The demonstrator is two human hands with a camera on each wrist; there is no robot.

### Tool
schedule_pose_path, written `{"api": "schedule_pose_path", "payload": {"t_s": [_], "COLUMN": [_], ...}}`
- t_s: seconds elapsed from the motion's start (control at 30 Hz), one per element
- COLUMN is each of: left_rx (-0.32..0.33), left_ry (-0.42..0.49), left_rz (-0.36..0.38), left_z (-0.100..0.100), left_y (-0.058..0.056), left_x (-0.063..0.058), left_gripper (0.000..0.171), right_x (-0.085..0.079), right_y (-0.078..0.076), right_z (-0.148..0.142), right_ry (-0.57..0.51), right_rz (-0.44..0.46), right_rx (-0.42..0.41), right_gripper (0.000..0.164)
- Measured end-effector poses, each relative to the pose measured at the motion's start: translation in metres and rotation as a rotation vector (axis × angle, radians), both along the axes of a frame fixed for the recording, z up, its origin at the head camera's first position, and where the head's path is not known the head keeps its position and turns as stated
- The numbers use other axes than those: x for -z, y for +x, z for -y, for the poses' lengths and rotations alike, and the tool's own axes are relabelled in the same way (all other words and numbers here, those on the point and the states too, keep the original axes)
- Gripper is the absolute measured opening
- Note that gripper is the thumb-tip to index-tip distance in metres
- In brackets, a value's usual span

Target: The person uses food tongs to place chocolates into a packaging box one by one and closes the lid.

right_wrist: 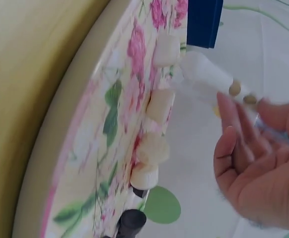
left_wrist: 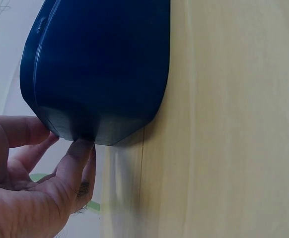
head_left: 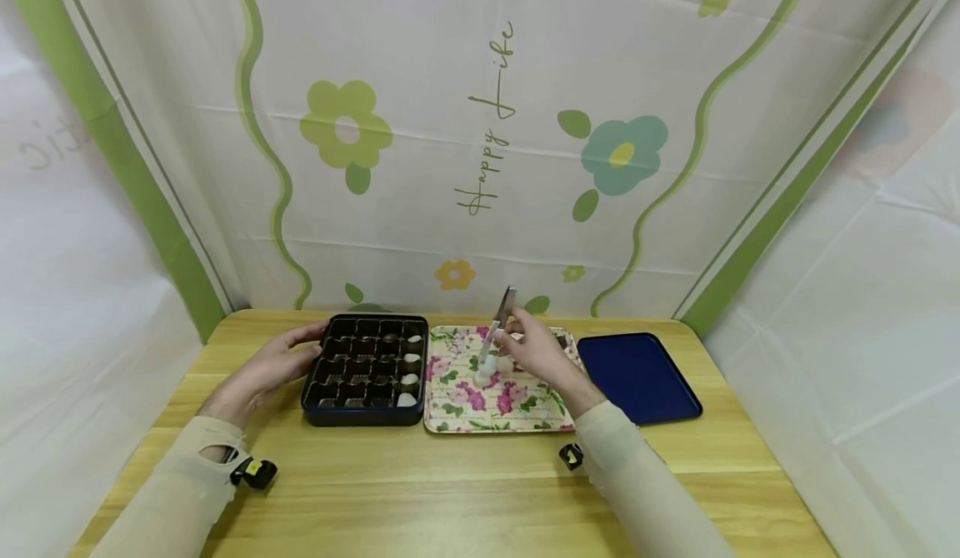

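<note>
On the left, a dark blue box [head_left: 363, 416] holds a black divided insert [head_left: 360, 366], with white pieces [head_left: 410, 380] down its right column. My left hand [head_left: 281, 362] grips the box's back left corner, fingers and thumb against its outside [left_wrist: 95, 74]. Above the flowered tray [head_left: 457, 412], my right hand [head_left: 536, 346] pinches a pair of tongs [head_left: 501, 316], tips pointing down. In the right wrist view, the tongs' pale end [right_wrist: 209, 77] is blurred beside a white block [right_wrist: 167, 49]; I cannot tell whether they grip a piece. More white pieces [right_wrist: 160, 105] sit along the tray.
A flat dark blue lid [head_left: 641, 379] lies right of the tray, partly behind my right forearm. Dark pieces [right_wrist: 132, 220] also sit on the tray. The wooden table [head_left: 412, 491] meets a printed curtain [head_left: 420, 233] at the back.
</note>
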State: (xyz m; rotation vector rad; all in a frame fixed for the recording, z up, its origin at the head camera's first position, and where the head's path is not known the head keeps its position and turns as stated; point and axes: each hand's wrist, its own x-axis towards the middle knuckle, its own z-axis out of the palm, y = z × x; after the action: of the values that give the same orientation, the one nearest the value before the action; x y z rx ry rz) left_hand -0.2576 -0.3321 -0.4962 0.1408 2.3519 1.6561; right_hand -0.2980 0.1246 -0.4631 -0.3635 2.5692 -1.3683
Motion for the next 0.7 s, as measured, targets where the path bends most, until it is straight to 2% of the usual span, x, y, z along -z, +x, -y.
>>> {"api": "schedule_pose_path", "payload": {"t_s": [0.13, 0.27, 0.4, 0.5, 0.63, 0.7], "left_rx": [0.002, 0.003, 0.006, 0.012, 0.010, 0.005], "left_ry": [-0.001, 0.004, 0.007, 0.008, 0.015, 0.023], "left_rz": [0.003, 0.013, 0.008, 0.000, 0.001, 0.006], "left_z": [0.000, 0.000, 0.000, 0.000, 0.000, 0.000], "left_y": [0.000, 0.001, 0.000, 0.000, -0.001, -0.001], "left_x": [-0.001, -0.002, -0.002, -0.002, -0.001, 0.000], "left_gripper": [0.062, 0.062, 0.062, 0.062, 0.062, 0.062], "right_x": [-0.001, 0.002, 0.008, 0.011, 0.012, 0.012], "right_y": [0.004, 0.009, 0.013, 0.015, 0.016, 0.016], "right_z": [-0.005, -0.006, -0.005, -0.003, 0.000, 0.002], "right_ry": [0.074, 0.179, 0.290, 0.363, 0.426, 0.430], "right_rz": [-0.124, -0.192, -0.242, -0.298, -0.367, -0.381], "right_rx": [-0.162, -0.249, -0.276, -0.261, -0.238, -0.231], "right_gripper": [0.031, 0.029, 0.032, 0.034, 0.039, 0.034]}}
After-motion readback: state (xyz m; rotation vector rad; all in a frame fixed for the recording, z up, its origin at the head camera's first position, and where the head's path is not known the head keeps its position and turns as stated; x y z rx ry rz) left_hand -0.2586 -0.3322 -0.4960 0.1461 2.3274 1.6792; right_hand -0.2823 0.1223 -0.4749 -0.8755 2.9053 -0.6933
